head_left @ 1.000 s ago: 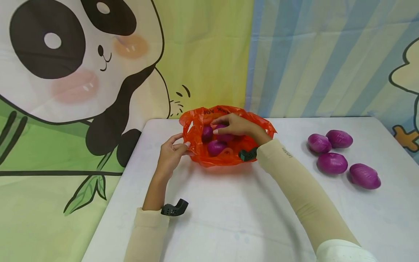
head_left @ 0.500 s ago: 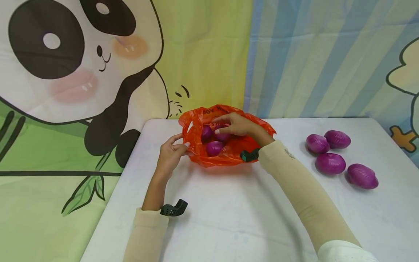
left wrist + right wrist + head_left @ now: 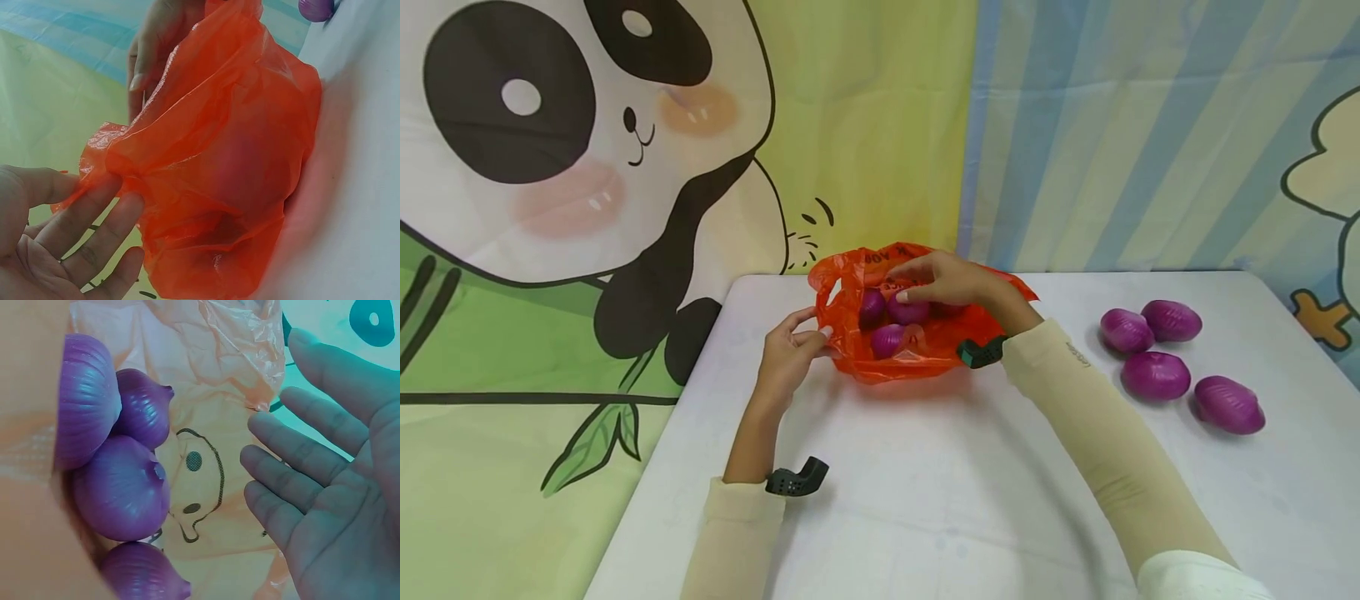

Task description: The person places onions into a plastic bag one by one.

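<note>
An orange plastic bag (image 3: 857, 333) lies with its mouth open on the table, several purple onions (image 3: 907, 308) inside. My left hand (image 3: 788, 354) pinches the left side of the bag's rim between thumb and fingers, as the left wrist view also shows. My right hand (image 3: 951, 279) is over the bag's mouth, above the onions. In the right wrist view, its fingers (image 3: 294, 450) are extended with nothing in them, apart from the several onions (image 3: 122, 487) clustered against the bag's wall.
Several more purple onions (image 3: 1157, 375) sit together on the right part of the white table (image 3: 925, 483). Behind the table hangs a printed backdrop (image 3: 865, 125) with a panda and stripes.
My right hand has drawn slightly to the right, and the onion beneath it shows more. My left hand stays at the bag's rim.
</note>
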{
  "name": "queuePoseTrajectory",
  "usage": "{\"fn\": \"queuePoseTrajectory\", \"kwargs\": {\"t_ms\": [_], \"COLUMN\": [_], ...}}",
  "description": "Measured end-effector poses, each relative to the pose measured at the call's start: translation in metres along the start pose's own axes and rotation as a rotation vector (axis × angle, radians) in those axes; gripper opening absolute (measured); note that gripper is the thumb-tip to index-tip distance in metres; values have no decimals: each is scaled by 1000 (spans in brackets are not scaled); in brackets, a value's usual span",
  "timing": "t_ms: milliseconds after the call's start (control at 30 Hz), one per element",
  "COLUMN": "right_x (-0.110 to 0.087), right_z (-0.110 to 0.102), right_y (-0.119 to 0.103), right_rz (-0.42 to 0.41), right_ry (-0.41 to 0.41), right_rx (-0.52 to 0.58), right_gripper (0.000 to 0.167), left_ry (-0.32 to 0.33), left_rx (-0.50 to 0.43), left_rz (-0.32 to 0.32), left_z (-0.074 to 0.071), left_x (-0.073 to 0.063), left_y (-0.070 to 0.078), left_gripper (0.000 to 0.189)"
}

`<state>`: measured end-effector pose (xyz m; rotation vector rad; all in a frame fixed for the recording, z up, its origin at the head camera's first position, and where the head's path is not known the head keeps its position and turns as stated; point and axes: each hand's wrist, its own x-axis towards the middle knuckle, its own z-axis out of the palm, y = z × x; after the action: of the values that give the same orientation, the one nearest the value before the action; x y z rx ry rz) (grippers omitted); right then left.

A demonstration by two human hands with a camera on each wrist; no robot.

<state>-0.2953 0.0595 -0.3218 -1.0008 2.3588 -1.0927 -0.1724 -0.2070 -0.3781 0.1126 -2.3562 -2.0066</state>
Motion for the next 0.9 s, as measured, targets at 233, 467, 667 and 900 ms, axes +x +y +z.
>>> {"fn": "queuePoseTrajectory", "kwargs": {"t_ms": [233, 467, 667, 900], "right_x": [-10, -27, -49, -79], "right_z": [-2, -10, -26, -48], "right_y": [-8, -22, -31, -35], "right_rz": [-19, -34, -21, -5], "right_ry": [-12, 2, 34, 107], "right_rx": [-73, -95, -81, 25], "right_gripper": [48, 45, 47, 46], "left_ry": [15, 15, 27, 34], "left_rx": [14, -1, 13, 31], "left_rz": [-12, -4, -14, -25], "left_z": [-5, -6, -7, -7], "left_x": [0, 1, 0, 1], "left_y": [1, 1, 0, 0], "left_gripper": [48, 48, 48, 48]}}
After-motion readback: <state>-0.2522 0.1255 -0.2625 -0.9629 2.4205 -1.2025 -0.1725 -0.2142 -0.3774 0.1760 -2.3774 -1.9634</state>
